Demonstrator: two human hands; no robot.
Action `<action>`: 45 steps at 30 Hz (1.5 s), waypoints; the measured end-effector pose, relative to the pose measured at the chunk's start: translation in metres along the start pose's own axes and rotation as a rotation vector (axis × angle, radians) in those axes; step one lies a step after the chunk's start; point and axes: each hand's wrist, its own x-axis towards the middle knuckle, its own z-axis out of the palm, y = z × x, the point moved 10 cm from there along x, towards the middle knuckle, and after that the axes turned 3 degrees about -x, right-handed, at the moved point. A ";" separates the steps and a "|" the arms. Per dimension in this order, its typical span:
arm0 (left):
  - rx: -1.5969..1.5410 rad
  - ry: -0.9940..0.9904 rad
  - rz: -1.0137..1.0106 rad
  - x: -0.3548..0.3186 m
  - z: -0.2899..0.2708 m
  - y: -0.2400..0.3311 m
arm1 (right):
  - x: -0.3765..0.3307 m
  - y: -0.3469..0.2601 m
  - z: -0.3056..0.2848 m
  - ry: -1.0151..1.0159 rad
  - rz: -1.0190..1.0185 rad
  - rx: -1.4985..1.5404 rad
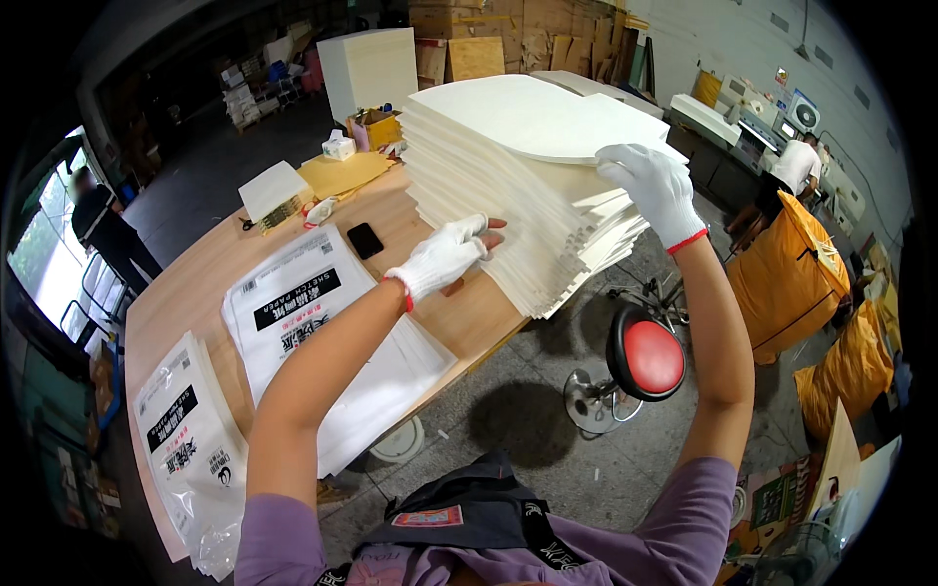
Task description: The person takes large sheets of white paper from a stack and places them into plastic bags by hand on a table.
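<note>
A tall stack of white paper [489,205] stands at the table's right end, its layers fanned and uneven along the near side. My right hand [653,186], in a white knit glove with a red cuff, pinches the near right edge of the top paper sheets [537,112], which bow upward over the stack. My left hand [445,256] wears a similar glove with some bare fingertips showing. Its fingers stretch out against the stack's left side and hold nothing that I can see.
Printed plastic paper bags [283,293] lie piled on the wooden table [195,264], with a wrapped pack [191,439] beside them. A phone [364,240] and tissue box [338,146] sit farther back. A red stool [650,356] and orange sacks [787,283] stand right; two people are farther off.
</note>
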 end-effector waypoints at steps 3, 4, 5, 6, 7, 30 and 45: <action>-0.309 -0.018 -0.015 0.029 0.005 -0.010 | 0.000 -0.017 0.000 0.174 -0.301 -0.296; -0.471 -0.031 -0.037 0.037 0.008 -0.015 | -0.005 -0.026 -0.001 0.244 -0.449 -0.420; -0.608 -0.036 -0.070 0.039 0.012 -0.006 | -0.007 -0.040 -0.005 0.273 -0.407 -0.438; -0.748 -0.030 -0.076 0.042 0.003 -0.008 | -0.006 -0.071 -0.008 0.311 -0.368 -0.446; -0.885 -0.011 -0.082 0.042 -0.017 -0.013 | 0.004 -0.102 0.006 0.079 -0.375 -0.414; 0.107 -0.180 -0.442 -0.347 -0.061 -0.336 | -0.229 -0.197 0.370 -0.465 0.856 1.909; 0.286 0.208 -0.215 -0.274 0.041 -0.199 | -0.231 -0.280 0.333 -0.659 0.909 1.798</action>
